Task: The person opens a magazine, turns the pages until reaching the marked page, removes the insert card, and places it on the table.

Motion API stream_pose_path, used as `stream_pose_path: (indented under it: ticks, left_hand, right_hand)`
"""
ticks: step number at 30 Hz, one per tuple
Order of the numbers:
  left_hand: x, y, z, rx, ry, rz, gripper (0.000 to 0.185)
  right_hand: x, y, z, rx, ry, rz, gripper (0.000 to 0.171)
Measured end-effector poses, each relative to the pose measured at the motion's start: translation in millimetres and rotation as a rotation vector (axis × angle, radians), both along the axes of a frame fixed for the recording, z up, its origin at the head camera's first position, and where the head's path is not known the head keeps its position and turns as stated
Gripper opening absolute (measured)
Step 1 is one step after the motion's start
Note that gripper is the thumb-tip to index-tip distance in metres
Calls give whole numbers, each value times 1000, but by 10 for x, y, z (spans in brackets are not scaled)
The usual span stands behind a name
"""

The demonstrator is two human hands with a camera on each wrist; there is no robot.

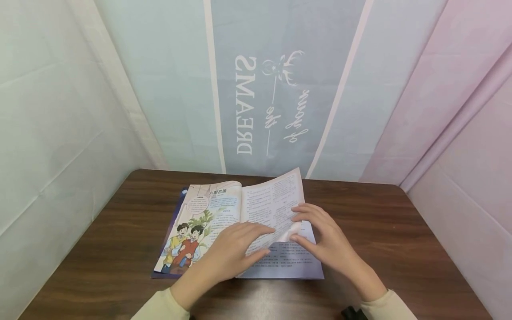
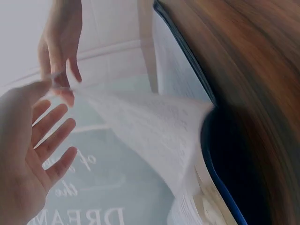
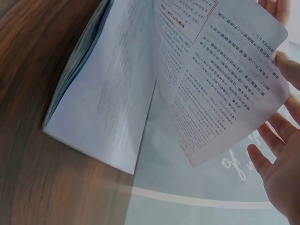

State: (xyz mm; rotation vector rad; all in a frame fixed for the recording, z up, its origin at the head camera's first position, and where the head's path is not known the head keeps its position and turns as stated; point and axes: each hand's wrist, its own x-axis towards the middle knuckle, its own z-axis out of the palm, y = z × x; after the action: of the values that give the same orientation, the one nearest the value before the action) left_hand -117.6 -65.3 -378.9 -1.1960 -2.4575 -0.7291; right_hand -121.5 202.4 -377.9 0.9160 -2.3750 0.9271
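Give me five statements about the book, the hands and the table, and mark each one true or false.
1. The book lies open on the wooden table. True.
2. The left-hand page shows a cartoon picture of two figures. True.
3. The right hand rests on the bare table, away from the book. False: its fingers are at a lifted page of the book.
4. The left hand holds a pen. False: it holds no pen and lies over the book near the page's lower edge.
5. The lifted page is printed with text. True: the right wrist view shows lines of print on it.
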Motion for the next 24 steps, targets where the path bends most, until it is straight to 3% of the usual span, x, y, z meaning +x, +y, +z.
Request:
stream_pose_path:
  ticks: [6, 11, 18, 24]
  left_hand:
    - [-11, 167, 0, 54, 53, -12, 40]
    - [-8, 217, -5, 120, 73, 6, 33]
    - [-8, 197, -33, 154, 95, 65, 31]
    - [-21, 72, -116, 162, 93, 147, 39]
  right_hand:
    - [-22, -92, 21, -21, 72, 16, 43]
    - [-12, -115, 18, -30, 36, 10, 39]
    - [23, -114, 11, -91, 13, 17, 38]
    - [63, -63, -28, -117, 18, 13, 39]
